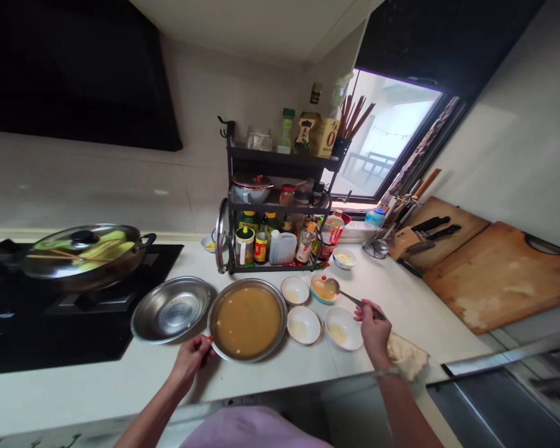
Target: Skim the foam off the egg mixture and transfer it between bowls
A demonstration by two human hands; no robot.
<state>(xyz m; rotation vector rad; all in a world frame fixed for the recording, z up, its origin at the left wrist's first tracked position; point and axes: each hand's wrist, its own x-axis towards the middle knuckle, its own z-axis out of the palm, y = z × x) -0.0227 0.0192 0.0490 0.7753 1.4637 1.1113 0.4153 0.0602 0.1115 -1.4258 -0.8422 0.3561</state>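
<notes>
A wide metal basin [284, 311] of cloudy brown liquid stands on the counter. At its lower left rim, my left hand [192, 364] is closed on the edge; something small and red shows at the fingertips. My right hand [373, 328] grips a metal ladle [352, 299] by its handle. The ladle's head is over a small bowl [316, 297] of orange-brown liquid, and I cannot tell whether it dips in. Beside it are a white bowl [295, 285], a second white bowl [303, 336] and a third [350, 339], each with a little pale stuff at the bottom.
Left of the basin is another metal basin [152, 323]. A lidded pan [107, 274] of green vegetables sits on the black stove [88, 339]. Behind stands a black rack [280, 208] of bottles. To the right are a knife block [405, 241], cutting board [499, 280] and cloth [408, 358].
</notes>
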